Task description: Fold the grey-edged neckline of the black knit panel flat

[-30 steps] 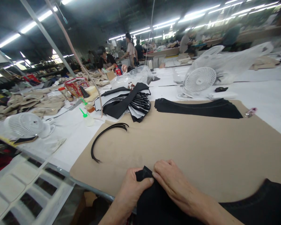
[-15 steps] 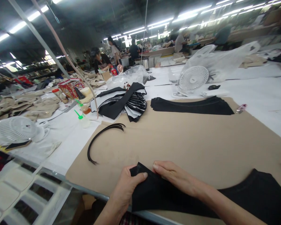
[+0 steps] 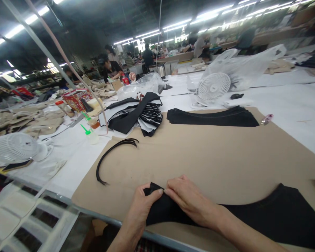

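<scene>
A long curved piece of black fabric (image 3: 273, 218) lies along the near edge of a tan sheet (image 3: 199, 157) on the table. My left hand (image 3: 143, 206) pinches its left end, thumb on top. My right hand (image 3: 187, 201) rests with closed fingers on the same end, fingertips meeting the left thumb. A thin curved black strip (image 3: 112, 154) lies on the tan sheet to the left of my hands.
A stack of black curved pieces (image 3: 212, 117) lies at the far side of the sheet. A pile of black and striped pieces (image 3: 139, 115), two white fans (image 3: 212, 87) (image 3: 14, 148), green-capped bottles (image 3: 90, 134), plastic bags and beige cloth crowd the white table. People work at the back.
My hands have drawn together on the fabric's left end, and the fingertips now meet. The view has shifted slightly to the right.
</scene>
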Demonstrator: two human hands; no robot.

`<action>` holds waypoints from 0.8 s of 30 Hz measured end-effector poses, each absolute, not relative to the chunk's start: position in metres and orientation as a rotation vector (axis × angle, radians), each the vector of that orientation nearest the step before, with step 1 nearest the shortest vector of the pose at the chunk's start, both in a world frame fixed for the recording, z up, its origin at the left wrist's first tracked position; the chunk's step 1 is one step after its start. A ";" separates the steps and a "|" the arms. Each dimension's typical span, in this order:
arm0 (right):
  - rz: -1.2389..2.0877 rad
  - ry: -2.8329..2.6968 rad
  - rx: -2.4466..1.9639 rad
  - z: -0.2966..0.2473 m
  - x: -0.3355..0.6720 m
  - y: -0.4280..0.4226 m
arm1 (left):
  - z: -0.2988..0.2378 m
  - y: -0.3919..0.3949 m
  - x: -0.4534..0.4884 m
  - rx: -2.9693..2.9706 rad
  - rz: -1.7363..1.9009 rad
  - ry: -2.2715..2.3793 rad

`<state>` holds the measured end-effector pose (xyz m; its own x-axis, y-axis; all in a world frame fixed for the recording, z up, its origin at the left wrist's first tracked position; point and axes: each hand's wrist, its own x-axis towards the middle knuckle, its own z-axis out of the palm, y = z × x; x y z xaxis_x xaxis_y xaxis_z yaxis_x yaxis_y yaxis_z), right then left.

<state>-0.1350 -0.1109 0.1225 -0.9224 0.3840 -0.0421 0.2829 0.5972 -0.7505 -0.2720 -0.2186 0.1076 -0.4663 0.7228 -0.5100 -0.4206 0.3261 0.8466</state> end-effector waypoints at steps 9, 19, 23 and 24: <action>1.763 -2.437 -0.585 0.109 -0.136 -0.099 | 0.119 -0.220 -0.271 0.323 1.368 1.591; 1.909 -2.363 -0.525 0.108 -0.126 -0.081 | 0.116 -0.212 -0.282 0.328 1.376 1.615; 1.886 -2.421 -0.576 0.103 -0.126 -0.084 | 0.116 -0.211 -0.282 0.334 1.352 1.611; 1.858 -2.437 -0.601 0.102 -0.128 -0.086 | 0.117 -0.211 -0.282 0.337 1.346 1.613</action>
